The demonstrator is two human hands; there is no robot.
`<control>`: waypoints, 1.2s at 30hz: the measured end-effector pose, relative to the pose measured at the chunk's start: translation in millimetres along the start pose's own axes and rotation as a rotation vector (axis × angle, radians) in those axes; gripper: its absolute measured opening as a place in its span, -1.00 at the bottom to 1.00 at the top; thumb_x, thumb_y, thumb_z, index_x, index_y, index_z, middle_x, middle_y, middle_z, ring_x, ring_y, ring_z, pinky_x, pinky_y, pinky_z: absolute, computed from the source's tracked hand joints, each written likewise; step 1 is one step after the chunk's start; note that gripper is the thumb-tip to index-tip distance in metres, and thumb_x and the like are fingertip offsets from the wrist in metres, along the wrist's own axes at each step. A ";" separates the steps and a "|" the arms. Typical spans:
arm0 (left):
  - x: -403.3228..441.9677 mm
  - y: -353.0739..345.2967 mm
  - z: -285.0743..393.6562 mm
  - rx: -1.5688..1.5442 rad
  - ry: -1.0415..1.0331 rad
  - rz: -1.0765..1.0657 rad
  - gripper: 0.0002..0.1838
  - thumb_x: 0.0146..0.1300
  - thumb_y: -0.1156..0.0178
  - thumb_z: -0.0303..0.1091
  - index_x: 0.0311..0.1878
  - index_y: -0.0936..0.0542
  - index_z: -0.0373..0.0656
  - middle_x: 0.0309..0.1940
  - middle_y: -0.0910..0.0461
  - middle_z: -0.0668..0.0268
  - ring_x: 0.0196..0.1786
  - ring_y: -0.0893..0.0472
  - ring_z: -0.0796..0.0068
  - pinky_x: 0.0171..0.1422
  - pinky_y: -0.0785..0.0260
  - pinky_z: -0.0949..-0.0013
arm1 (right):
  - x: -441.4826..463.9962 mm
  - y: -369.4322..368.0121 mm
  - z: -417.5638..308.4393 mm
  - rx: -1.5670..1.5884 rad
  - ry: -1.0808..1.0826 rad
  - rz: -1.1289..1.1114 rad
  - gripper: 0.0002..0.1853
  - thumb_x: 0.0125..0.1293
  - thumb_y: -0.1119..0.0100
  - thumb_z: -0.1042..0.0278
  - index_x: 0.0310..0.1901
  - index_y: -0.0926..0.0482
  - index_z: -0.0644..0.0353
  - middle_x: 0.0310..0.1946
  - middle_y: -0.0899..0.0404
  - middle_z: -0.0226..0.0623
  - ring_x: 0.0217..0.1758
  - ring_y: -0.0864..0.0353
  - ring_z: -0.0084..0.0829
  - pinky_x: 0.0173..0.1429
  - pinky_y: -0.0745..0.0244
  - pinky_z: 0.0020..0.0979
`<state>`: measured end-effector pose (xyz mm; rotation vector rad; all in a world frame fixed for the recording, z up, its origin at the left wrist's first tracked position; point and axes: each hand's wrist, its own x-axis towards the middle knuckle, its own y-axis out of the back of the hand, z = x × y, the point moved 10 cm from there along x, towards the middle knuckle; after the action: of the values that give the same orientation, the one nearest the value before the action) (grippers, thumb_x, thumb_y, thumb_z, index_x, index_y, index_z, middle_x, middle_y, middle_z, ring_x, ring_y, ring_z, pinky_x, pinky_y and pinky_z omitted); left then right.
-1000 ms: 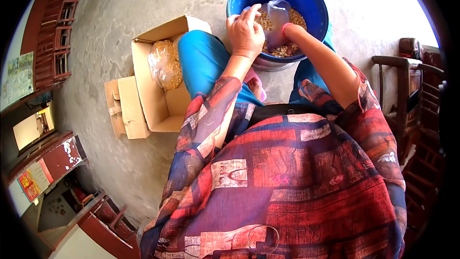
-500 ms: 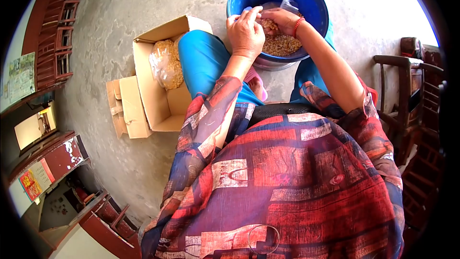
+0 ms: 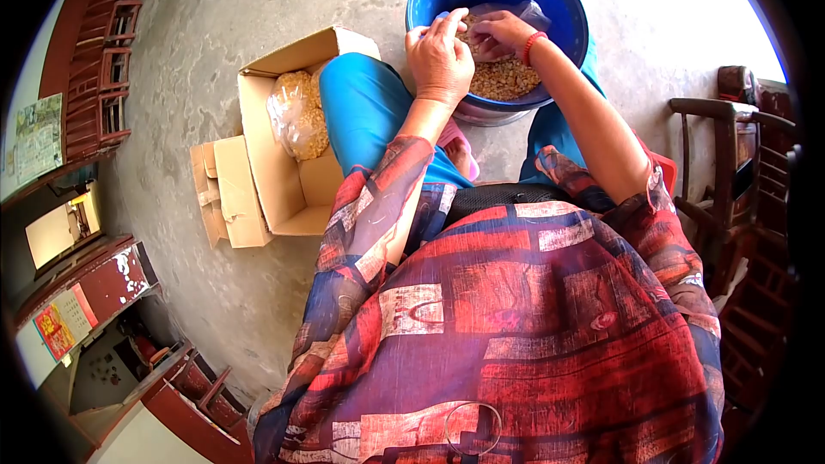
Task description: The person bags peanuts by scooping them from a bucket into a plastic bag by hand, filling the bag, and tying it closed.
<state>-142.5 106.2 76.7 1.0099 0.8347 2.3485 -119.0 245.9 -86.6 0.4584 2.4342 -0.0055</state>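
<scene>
A blue bucket (image 3: 569,0) stands between my knees, holding loose yellow kernels (image 3: 507,82). My left hand (image 3: 440,60) is at the bucket's left rim, its fingers closed; the edge of a clear plastic bag (image 3: 534,14) seems to be between them, though the fingertips hide the grip. Inside the bucket, above the kernels, my right hand (image 3: 509,33) wears a red bracelet and has its fingers bent and closed on the bag. Part of the thin bag spreads below and behind this hand. How much the bag contains is hard to see.
Left of my knee, an open cardboard box (image 3: 262,150) holds a filled plastic bag (image 3: 299,116) of yellow pieces. A dark wooden chair (image 3: 718,159) stands at the right. Wooden furniture (image 3: 112,60) lines the left side, over a concrete floor (image 3: 193,86).
My right hand has lifted slightly from the kernels and drawn its fingers together; the kernels seen in it earlier are gone. The bag has spread behind it. My left hand has barely moved.
</scene>
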 end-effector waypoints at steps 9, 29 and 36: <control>-0.1 0.4 0.5 0.002 0.002 -0.007 -0.53 -0.04 -0.05 -0.59 0.01 -0.51 -0.03 -0.29 -0.60 0.43 -0.17 -0.57 0.42 0.04 -0.19 0.30 | -26.3 -70.9 44.0 -1.450 0.128 -0.568 -0.60 0.10 -0.11 0.23 -0.02 -0.58 0.18 -0.16 -0.64 -0.15 -0.06 -0.59 -0.26 0.09 -0.42 -0.24; -0.8 -0.5 -0.7 -0.022 -0.002 0.000 -0.60 -0.05 -0.07 -0.59 -0.10 -0.57 0.00 -0.32 -0.61 0.45 -0.20 -0.57 0.44 0.02 -0.19 0.31 | -7.4 -64.4 87.3 -1.373 -0.103 -0.660 -0.56 0.14 -0.10 0.14 -0.02 -0.59 0.24 -0.14 -0.63 -0.14 -0.17 -0.60 -0.24 -0.01 -0.45 -0.21; -0.3 -0.5 0.5 -0.009 -0.006 -0.002 -0.65 -0.05 -0.07 -0.58 -0.16 -0.59 -0.01 -0.36 -0.62 0.44 -0.23 -0.58 0.43 0.02 -0.20 0.32 | -29.1 -66.6 50.7 -0.741 -0.225 -0.560 -0.55 0.18 -0.18 0.05 -0.04 -0.49 0.23 -0.22 -0.55 -0.15 -0.44 -0.60 -0.40 -0.36 -0.58 -0.34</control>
<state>-141.9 106.5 76.4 1.0111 0.8213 2.3442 -88.9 167.9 -116.2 -0.5227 2.0693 0.5498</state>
